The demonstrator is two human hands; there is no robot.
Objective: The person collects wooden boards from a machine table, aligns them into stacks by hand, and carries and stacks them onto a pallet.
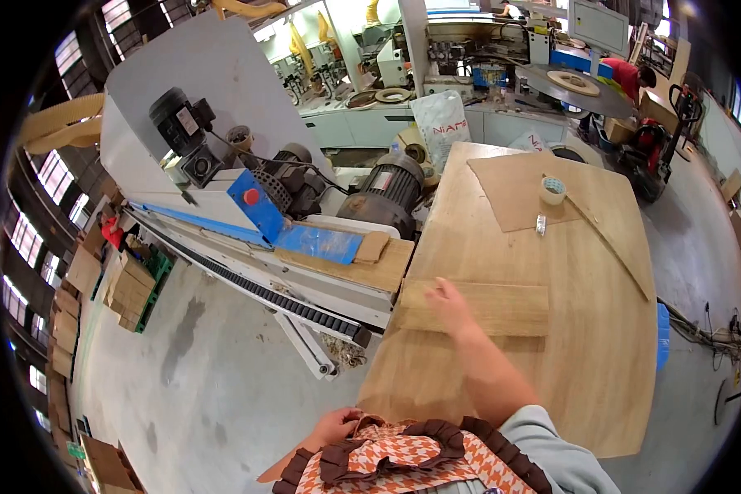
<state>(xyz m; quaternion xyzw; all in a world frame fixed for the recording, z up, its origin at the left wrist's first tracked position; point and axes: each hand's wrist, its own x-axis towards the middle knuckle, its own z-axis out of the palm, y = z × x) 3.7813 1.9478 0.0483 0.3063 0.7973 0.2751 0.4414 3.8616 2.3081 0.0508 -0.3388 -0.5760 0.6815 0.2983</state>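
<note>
A flat wooden board [506,309] lies crosswise on a large wood-grain tabletop [593,370]. Over the left part of this board is my right hand [450,306], its fingers drawn together; whatever they may hold is hidden. My left hand [335,427] is low, close to my body, at the edge of an orange-and-white checked apron [387,455] with brown ruffles. Its fingers are curled in, and the apron partly covers them. Farther up the tabletop are a roll of tape [553,191], a small white item [541,225] and a long thin strip [609,249].
A machine with a blue panel [255,206], a red button and electric motors [384,191] stands left of the table. Brown cardboard [502,198] lies under the tape. A pallet jack [654,156] and a person in red [626,78] are at the back right.
</note>
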